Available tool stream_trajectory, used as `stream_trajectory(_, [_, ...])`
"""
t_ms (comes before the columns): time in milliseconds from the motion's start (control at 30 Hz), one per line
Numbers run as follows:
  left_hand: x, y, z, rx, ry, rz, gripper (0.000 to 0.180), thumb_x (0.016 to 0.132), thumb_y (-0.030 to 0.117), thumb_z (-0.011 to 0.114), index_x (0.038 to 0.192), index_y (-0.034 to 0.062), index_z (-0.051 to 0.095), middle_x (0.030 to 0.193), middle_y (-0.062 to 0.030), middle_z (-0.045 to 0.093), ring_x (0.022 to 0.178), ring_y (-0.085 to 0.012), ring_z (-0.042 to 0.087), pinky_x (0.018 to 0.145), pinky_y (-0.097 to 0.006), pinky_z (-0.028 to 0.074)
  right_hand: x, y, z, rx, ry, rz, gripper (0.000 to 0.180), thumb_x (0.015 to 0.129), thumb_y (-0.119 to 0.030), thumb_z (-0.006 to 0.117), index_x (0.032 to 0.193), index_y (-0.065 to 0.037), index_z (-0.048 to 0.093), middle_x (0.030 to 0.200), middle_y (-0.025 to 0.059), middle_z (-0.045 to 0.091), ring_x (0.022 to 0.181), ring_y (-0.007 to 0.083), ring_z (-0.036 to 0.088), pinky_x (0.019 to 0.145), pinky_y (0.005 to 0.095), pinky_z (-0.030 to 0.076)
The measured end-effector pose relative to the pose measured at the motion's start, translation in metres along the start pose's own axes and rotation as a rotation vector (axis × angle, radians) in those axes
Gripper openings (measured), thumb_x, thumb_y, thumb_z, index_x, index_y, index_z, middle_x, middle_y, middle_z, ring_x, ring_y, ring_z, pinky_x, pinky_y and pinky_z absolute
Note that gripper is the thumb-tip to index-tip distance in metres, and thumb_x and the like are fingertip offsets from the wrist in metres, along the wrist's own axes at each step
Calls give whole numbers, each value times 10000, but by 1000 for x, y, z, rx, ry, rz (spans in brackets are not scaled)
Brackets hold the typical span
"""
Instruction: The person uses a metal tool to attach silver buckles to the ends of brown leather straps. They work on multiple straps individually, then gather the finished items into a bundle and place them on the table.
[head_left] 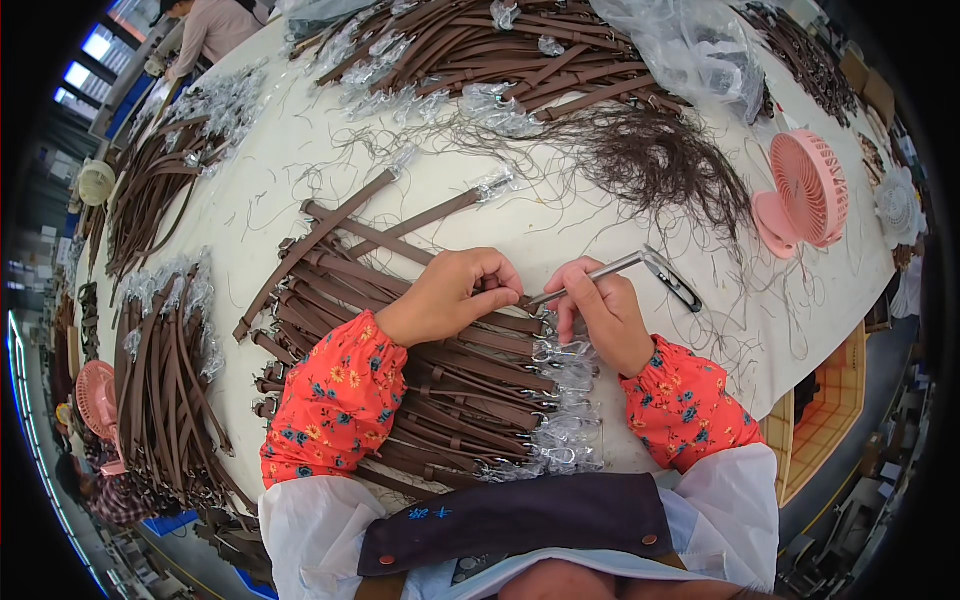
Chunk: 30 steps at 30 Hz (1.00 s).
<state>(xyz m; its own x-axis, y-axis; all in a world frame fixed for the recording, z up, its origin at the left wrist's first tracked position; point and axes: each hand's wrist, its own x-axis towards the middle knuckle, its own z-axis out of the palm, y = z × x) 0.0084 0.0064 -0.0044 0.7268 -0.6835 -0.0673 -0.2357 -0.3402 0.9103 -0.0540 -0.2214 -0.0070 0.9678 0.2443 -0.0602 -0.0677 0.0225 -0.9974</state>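
Head view, looking down on a pale worktop [270, 190] strewn with brown straps. Left hand [455, 295], fingers curled together, pinches the end of one brown strap [500, 318] on top of the near pile [420, 370]; right hand [600, 310] is clamped around a slim metal tool [620, 268]. Long axis of the tool runs from its tip, just beside the left fingertips, up and to the right, where a dark bent handle end [678, 285] points toward the worktop's right edge. Straps in the near pile lie mostly left to right, their metal ends wrapped in clear plastic sleeves [565, 400] at the right side, close to the near edge. Two single straps [400, 225] point diagonally toward the far right. Tangle of dark thread trimmings [650, 155] sits beyond the hands; clear plastic bag [690, 45] at the far edge; pink round fan [805, 195] near the right edge. Further strap heaps [160, 370] line the left edge
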Motion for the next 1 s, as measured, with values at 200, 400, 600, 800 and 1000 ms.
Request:
stream_trajectory(200, [0, 1, -1, -17, -32, -4, 62, 890, 56, 675, 924, 11, 648, 799, 0, 629, 717, -68, 550, 647, -229, 459, 0, 0, 0, -5, 11, 2, 453, 1049, -324, 437, 880, 50, 629, 674, 43, 589, 525, 83, 552, 507, 221, 432])
stream_trajectory(400, [-1, 0, -1, -73, 34, -11, 79, 899, 65, 669, 955, 14, 644, 824, 6, 626, 726, -65, 555, 640, -228, 458, 0, 0, 0, 14, 22, -17, 437, 1051, -313, 432, 898, 50, 623, 675, 44, 584, 530, 94, 558, 591, 245, 478])
stream_trajectory(600, [2, 6, 7, 120, 85, 84, 127, 870, 98, 696, 979, 38, 672, 797, -20, 608, 726, -120, 573, 652, -266, 458, 1, 0, 0, 131, 141, -82, 404, 1062, -328, 385, 978, 23, 567, 598, 44, 559, 524, 116, 572, 739, 312, 540])
stream_trajectory(800, [5, -1, 15, 278, 73, 143, 128, 856, 146, 701, 924, 39, 680, 796, -62, 608, 747, -188, 577, 677, -306, 461, 2, 1, -2, 168, 137, -52, 390, 1070, -327, 352, 975, 0, 543, 548, 48, 543, 510, 141, 582, 726, 331, 553])
stream_trajectory(1000, [1, 4, 13, 157, 85, 2, 119, 916, 129, 639, 945, 14, 629, 802, -42, 598, 741, -125, 531, 677, -269, 444, 0, -2, -1, 85, 35, 20, 428, 1058, -342, 398, 936, 27, 579, 603, 32, 549, 534, 95, 563, 743, 293, 540])
